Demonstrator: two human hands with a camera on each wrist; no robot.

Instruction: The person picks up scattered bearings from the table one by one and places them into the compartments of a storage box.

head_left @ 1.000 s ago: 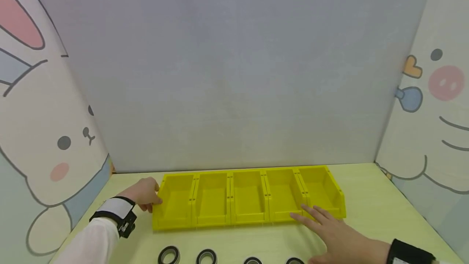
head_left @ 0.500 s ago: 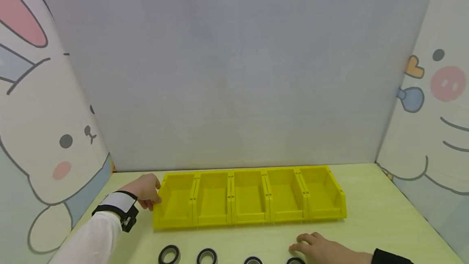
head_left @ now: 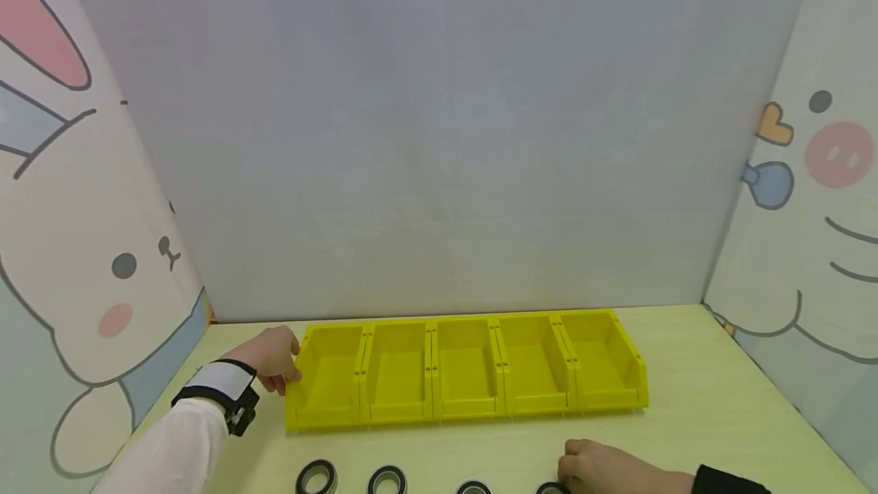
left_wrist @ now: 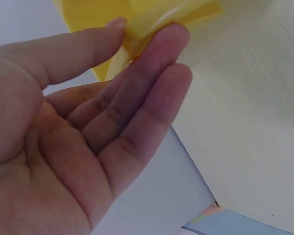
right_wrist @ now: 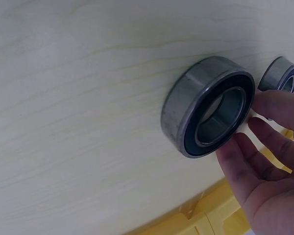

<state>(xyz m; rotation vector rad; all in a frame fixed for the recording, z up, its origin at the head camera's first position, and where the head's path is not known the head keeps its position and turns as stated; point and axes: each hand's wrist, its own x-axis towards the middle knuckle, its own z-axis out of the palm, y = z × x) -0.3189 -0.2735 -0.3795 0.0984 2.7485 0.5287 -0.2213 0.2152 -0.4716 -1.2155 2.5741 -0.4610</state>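
Observation:
My left hand (head_left: pixel 270 357) pinches the left side wall of the row of yellow storage bins (head_left: pixel 398 414). In the left wrist view, the thumb and the fingers (left_wrist: pixel 154 93) lie on either side of the yellow edge. My right hand (head_left: pixel 610 467) is low at the right front, at the rightmost ball bearing (head_left: pixel 552 488), which the head view cuts off. Seen from the right wrist, thumb and fingertips grip the outer rim of this bearing (right_wrist: pixel 186 98), a steel ring with a black seal.
More bearings lie along the front: one at left (head_left: pixel 316 476), another beside it (head_left: pixel 387 481) and one near the middle (head_left: pixel 473 487). Behind the bins rises a grey backdrop (head_left: pixel 439 136); printed panels (head_left: pixel 789 250) flank the pale table (head_left: pixel 713 387).
My right hand has drawn back from the front of the right-hand bins to the rightmost bearing, and its spread fingers have closed in on it. The left hand stays at the bin wall.

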